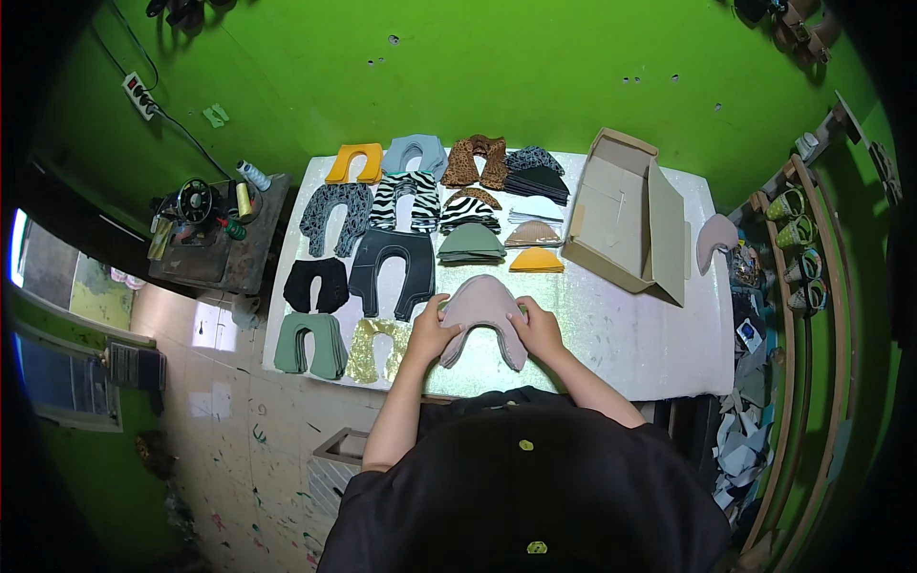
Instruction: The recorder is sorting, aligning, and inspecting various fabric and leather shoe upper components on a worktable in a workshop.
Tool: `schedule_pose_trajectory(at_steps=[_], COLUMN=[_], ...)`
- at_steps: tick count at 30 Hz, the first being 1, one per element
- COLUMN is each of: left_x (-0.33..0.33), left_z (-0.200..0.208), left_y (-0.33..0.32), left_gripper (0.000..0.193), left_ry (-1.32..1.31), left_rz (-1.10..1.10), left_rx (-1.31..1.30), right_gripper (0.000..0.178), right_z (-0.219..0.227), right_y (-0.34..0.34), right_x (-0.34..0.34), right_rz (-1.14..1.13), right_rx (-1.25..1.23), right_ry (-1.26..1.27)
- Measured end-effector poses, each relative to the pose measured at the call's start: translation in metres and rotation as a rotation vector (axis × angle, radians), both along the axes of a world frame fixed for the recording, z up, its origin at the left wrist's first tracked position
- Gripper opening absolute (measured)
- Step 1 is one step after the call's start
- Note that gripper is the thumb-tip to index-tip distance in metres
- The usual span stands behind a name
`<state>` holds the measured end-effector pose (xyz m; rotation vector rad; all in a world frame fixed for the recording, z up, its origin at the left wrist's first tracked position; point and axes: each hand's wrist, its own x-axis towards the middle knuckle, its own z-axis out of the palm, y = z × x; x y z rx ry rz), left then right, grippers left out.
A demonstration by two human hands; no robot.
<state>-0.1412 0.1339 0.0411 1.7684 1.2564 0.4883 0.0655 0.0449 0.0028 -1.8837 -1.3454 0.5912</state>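
Observation:
At the table's near edge I hold a stack of dusty pink horseshoe-shaped shoe-upper pieces (484, 307), its curved end pointing away from me. My left hand (433, 329) grips its left side, and my right hand (537, 329) grips its right side. Left of my left hand lies a glittery gold horseshoe piece (363, 351), with a green stack (330, 346) beyond it. A dark grey stack (392, 250) sits just behind them. Past the pink stack are small half-round stacks in green (471, 244) and yellow (536, 261).
An open cardboard box (611, 210) stands at the back right of the white table (659, 349). Farther right, a single pink piece (712, 239) lies at the edge. Zebra, leopard and plain stacks fill the back left. A sewing machine (196, 202) stands left; a shoe rack (798, 248) stands right.

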Motion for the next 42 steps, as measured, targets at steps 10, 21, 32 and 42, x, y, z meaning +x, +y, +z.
schedule_pose_trajectory(at_steps=[10, 21, 32, 42], left_x=[-0.003, 0.008, 0.022, 0.113], left_z=[-0.014, -0.039, -0.023, 0.004], left_y=[-0.012, -0.021, -0.025, -0.056], left_gripper=[0.063, 0.05, 0.046, 0.036], left_ry=[-0.006, 0.218, 0.458, 0.04], left_rz=[0.044, -0.334, -0.263, 0.12], left_rx=[0.007, 0.531, 0.285, 0.368], right_gripper=[0.029, 0.051, 0.053, 0.021], right_z=[0.008, 0.003, 0.016, 0.027], right_y=[0.002, 0.003, 0.0, -0.115], right_x=[-0.007, -0.022, 0.005, 0.124], right_rz=[0.024, 0.335, 0.359, -0.197], right_rx=[-0.107, -0.163, -0.214, 0.185], right_ry=[-0.16, -0.498, -0.117, 0.034])
